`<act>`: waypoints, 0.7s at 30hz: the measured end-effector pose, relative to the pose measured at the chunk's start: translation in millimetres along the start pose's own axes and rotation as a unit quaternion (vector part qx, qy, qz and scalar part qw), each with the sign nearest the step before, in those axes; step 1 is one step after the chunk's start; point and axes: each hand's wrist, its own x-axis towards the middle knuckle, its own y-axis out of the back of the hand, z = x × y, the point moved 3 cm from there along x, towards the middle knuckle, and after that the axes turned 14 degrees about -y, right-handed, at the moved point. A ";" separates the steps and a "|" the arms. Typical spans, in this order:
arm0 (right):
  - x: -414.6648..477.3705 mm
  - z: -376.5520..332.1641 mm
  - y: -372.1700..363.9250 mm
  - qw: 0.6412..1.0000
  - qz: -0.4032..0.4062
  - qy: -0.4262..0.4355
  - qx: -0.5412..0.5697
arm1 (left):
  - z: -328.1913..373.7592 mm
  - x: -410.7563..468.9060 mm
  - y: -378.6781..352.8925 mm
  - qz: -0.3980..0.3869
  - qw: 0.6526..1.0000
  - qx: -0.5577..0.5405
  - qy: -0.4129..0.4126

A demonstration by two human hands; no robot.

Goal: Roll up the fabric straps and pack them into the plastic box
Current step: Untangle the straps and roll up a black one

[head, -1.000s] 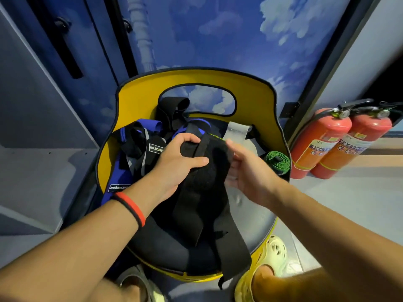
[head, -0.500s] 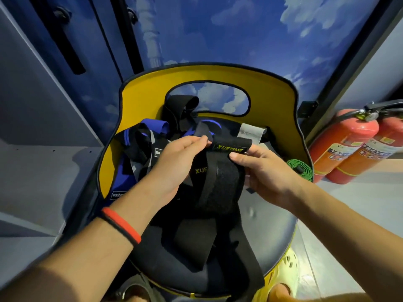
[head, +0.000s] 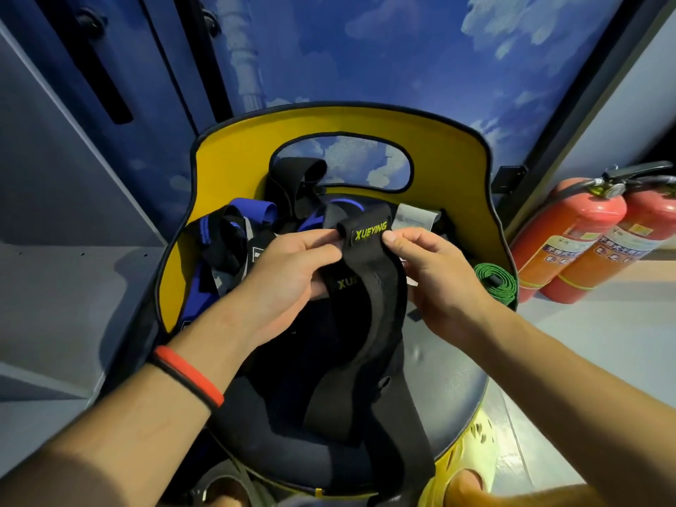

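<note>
Both hands, left (head: 289, 272) and right (head: 435, 283), pinch the folded top end of a long black fabric strap (head: 369, 287) lettered XUEYING, above a yellow-backed chair (head: 457, 170).

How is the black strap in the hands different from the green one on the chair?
The black strap is mostly unrolled and hangs long, with only its top end folded over; the green strap is already wound into a tight roll. The black strap is pinched by the left hand and the right hand; the green strap lies untouched at the seat's right edge. The black strap shows yellow lettering; the green strap shows none. Both are fabric straps.
</note>
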 end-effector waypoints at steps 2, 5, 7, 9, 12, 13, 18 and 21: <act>-1.1 1.4 -1.4 1.000 0.002 0.000 -0.022 | -0.5 -2.9 -0.9 0.002 1.000 0.020 -0.004; -0.5 4.3 -4.8 0.999 0.015 0.026 -0.043 | -0.4 -3.3 3.8 0.035 0.976 0.208 -0.047; -0.8 5.4 -8.3 0.998 0.017 0.035 -0.055 | 3.0 -4.5 6.4 0.054 0.932 0.350 -0.078; -0.9 5.3 -10.7 0.996 0.014 0.038 -0.076 | 4.5 -4.0 8.6 0.052 0.927 0.364 -0.079; -1.1 2.7 -13.0 0.995 -0.014 0.038 -0.096 | 4.6 -1.2 12.3 0.055 0.912 0.400 -0.076; -1.2 2.4 -13.9 0.993 -0.028 0.034 -0.108 | 6.2 -1.2 13.2 0.066 0.906 0.412 -0.074; -1.6 5.5 -19.4 0.989 -0.044 0.024 -0.139 | 10.4 -5.4 14.9 0.105 0.897 0.424 -0.072; -4.1 7.2 -24.8 0.991 -0.074 0.005 -0.109 | 9.8 -1.4 25.8 0.113 0.877 0.452 -0.120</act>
